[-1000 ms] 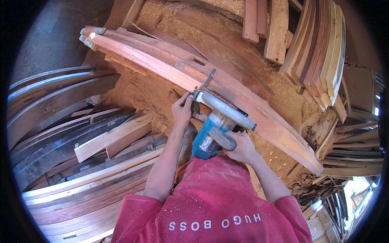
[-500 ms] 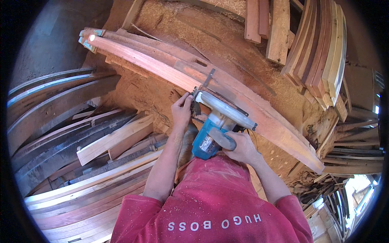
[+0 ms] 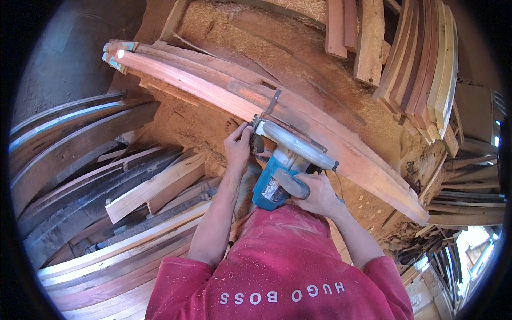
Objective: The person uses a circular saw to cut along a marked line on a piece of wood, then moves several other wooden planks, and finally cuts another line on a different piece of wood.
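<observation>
A blue and grey circular saw (image 3: 273, 184) rests on a long reddish wooden board (image 3: 200, 84) that runs from the upper left to the lower right. My right hand (image 3: 321, 196) is wrapped round the saw's dark rear handle. With fingers pinched together, my left hand (image 3: 238, 144) grips the front edge of the saw, by a dark knob or fitting partly hidden by the fingers. A flat metal guide bar (image 3: 273, 102) sticks out from the saw across the board. The blade is hidden under its pale guard (image 3: 298, 143).
The board lies on a thicker timber (image 3: 362, 144) with a slot in it. A pale-blue and wooden block (image 3: 120, 52) sits at its far left end. Planks are stacked at the lower left (image 3: 128, 266) and upper right (image 3: 421, 69). Sawdust (image 3: 224, 37) covers the ground.
Hands and saw hold almost the same place on the board. The view has shifted very slightly.
</observation>
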Demonstrator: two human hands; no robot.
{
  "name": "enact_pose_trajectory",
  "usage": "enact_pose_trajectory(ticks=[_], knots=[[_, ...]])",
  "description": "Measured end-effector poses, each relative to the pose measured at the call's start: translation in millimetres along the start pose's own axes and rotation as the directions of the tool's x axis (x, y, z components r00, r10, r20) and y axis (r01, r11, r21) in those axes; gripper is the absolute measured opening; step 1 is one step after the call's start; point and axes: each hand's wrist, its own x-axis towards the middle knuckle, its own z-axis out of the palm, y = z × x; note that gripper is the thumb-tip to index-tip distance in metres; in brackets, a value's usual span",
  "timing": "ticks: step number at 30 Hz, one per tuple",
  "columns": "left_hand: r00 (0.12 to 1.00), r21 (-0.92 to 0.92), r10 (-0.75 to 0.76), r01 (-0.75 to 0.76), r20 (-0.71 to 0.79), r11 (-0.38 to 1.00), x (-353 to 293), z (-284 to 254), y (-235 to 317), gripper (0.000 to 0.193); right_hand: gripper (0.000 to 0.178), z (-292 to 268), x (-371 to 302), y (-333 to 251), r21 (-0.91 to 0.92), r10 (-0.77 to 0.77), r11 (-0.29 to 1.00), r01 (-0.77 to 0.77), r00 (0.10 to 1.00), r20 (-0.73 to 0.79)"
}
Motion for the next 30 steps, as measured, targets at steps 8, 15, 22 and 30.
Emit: enact_pose_trajectory(ticks=[8, 15, 22, 30], knots=[[1.0, 0.028, 0.019, -0.018, -0.013, 0.999, 4.9, -6.8, 11.8, 0.037, 0.035, -0.9, 12.2, -12.5, 0.034, 0.035, 0.999, -0.036, 0.999, 0.033], [1.0, 0.015, 0.009, -0.009, -0.009, 1.0, 17.2, -17.1, 8.3, 0.038, 0.036, 1.6, 22.0, -22.2, 0.042, 0.042, 0.998, -0.043, 0.999, 0.024], [0.998, 0.072, 0.068, -0.068, -0.006, 0.995, 25.7, -25.6, 14.4, 0.036, 0.036, 8.2, 30.7, -26.5, 0.031, 0.024, 0.999, -0.024, 1.0, 0.001], [0.998, 0.054, 0.059, -0.059, -0.011, 0.997, 40.6, -39.7, 11.8, 0.036, 0.034, 12.0, 44.2, -40.6, 0.023, 0.029, 0.999, -0.029, 0.999, 0.017]])
